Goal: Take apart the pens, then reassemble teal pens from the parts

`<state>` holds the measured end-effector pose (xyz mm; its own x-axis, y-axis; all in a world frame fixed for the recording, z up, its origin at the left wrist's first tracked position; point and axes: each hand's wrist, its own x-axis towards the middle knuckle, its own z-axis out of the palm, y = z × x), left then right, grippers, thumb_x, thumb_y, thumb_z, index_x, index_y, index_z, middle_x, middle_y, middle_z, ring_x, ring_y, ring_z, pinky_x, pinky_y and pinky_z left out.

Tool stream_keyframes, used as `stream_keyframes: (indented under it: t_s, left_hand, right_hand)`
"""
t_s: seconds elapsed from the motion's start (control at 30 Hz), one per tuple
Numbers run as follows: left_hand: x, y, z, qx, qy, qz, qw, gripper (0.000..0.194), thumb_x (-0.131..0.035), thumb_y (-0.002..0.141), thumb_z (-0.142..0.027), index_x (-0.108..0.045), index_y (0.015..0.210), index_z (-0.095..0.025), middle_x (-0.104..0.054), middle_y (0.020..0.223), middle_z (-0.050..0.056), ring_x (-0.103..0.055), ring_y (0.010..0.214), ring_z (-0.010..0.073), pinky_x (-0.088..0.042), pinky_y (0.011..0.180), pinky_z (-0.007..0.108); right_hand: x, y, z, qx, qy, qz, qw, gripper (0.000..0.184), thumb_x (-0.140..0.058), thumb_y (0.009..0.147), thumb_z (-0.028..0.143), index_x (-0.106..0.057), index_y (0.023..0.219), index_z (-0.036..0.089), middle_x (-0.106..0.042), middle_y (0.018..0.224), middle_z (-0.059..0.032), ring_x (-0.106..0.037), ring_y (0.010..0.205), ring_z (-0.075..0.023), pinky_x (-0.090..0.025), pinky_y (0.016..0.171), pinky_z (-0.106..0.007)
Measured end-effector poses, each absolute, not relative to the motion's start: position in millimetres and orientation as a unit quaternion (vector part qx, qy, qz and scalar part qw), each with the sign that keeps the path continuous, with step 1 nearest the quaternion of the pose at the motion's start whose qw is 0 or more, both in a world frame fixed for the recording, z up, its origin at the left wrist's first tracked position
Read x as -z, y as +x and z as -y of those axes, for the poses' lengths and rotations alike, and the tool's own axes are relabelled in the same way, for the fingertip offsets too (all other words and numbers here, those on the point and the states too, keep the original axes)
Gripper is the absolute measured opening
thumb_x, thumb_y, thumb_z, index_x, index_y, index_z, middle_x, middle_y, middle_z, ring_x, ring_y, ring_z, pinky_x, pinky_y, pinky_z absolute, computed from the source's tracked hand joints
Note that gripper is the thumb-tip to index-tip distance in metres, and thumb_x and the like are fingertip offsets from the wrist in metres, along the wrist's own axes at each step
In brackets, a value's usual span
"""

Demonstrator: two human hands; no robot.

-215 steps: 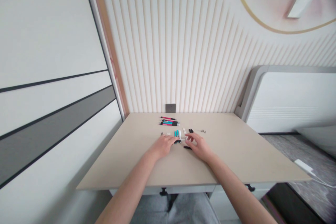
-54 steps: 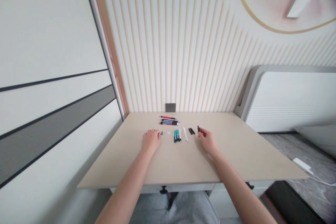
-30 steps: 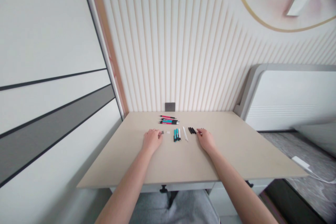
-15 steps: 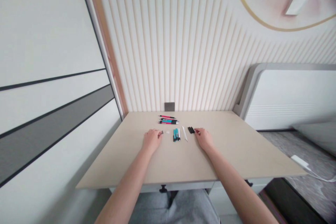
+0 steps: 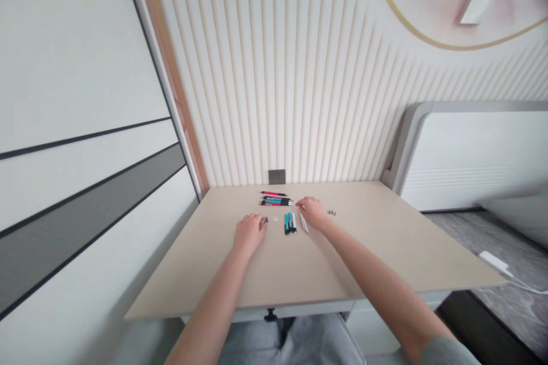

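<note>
White refills (image 5: 304, 224) look light, slippery, best pinched mid-length; cannot tell if right hand (image 5: 314, 213), by their far end, or left hand (image 5: 249, 231) grips anything

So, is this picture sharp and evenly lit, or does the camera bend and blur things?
Head view: soft, fairly even light, with a faint shadow on the desk beside the right forearm; head view: the wall's ribs fan outward, a wide-lens look; head view: the small grey pieces are too soft to make out; head view: the top right corner darkens.
</note>
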<state>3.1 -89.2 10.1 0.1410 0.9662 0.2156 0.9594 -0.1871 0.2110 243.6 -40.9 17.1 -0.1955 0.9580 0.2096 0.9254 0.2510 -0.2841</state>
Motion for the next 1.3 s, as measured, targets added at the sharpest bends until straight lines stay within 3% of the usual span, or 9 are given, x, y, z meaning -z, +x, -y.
stream_keyframes:
  t_s: [0.37,0.57,0.77,0.97,1.13,1.3]
  left_hand:
    - [-7.6,3.0,89.4,-0.153,0.747,-0.647,0.018,0.022,-0.053,0.09,-0.031,-0.063,0.109,-0.025,-0.066,0.109,0.005,-0.055,0.108,0.0214,-0.039,0.088,0.032]
    - [-3.6,2.4,85.4,-0.146,0.758,-0.636,0.017,0.034,-0.051,0.092,-0.034,-0.057,0.126,-0.031,-0.063,0.116,0.005,-0.052,0.113,0.0222,-0.038,0.091,0.034]
    - [1.7,-2.0,81.2,-0.156,0.761,-0.629,0.031,0.035,-0.052,0.092,-0.033,-0.056,0.127,-0.029,-0.063,0.116,0.005,-0.053,0.112,0.0215,-0.039,0.09,0.032]
    - [4.0,-6.3,79.5,-0.182,0.769,-0.611,0.042,0.031,-0.053,0.092,-0.026,-0.06,0.121,-0.029,-0.066,0.112,0.004,-0.055,0.109,0.0206,-0.04,0.088,0.031]
    - [6.1,-5.2,75.9,-0.177,0.764,-0.619,0.036,0.025,-0.054,0.092,-0.025,-0.065,0.114,-0.029,-0.067,0.109,0.004,-0.057,0.106,0.0202,-0.041,0.087,0.03]
    - [8.4,-5.3,71.1,-0.19,0.764,-0.615,0.036,0.023,-0.054,0.091,-0.025,-0.068,0.109,-0.028,-0.068,0.108,0.003,-0.059,0.104,0.0202,-0.041,0.088,0.03]
  right_hand:
    - [-12.9,214.5,-10.0,-0.059,-0.614,0.779,0.112,0.018,-0.059,0.084,0.02,-0.073,0.095,0.022,-0.07,0.106,-0.0083,-0.06,0.104,-0.0234,-0.037,0.09,-0.033]
    - [-12.5,213.7,-9.1,-0.061,-0.611,0.782,0.106,0.015,-0.06,0.084,0.023,-0.073,0.093,0.023,-0.072,0.101,-0.0077,-0.062,0.1,-0.0228,-0.036,0.09,-0.033]
    - [-19.1,211.5,-3.3,-0.055,-0.607,0.784,0.12,0.015,-0.058,0.087,0.021,-0.073,0.089,0.019,-0.071,0.1,-0.0101,-0.062,0.098,-0.0229,-0.036,0.088,-0.032]
    - [-26.1,232.6,24.4,-0.042,-0.614,0.768,0.174,0.024,-0.046,0.094,0.026,-0.069,0.099,0.02,-0.068,0.105,-0.0083,-0.06,0.098,-0.0195,-0.037,0.085,-0.029]
    - [-4.0,263.6,59.8,-0.091,-0.592,0.73,0.328,0.023,-0.048,0.091,0.03,-0.069,0.093,0.02,-0.069,0.096,-0.005,-0.061,0.086,-0.017,-0.04,0.079,-0.027]
    - [19.2,274.7,81.5,-0.145,-0.589,0.682,0.409,0.025,-0.05,0.088,0.033,-0.07,0.092,0.018,-0.07,0.091,-0.0065,-0.062,0.081,-0.0186,-0.044,0.075,-0.028]
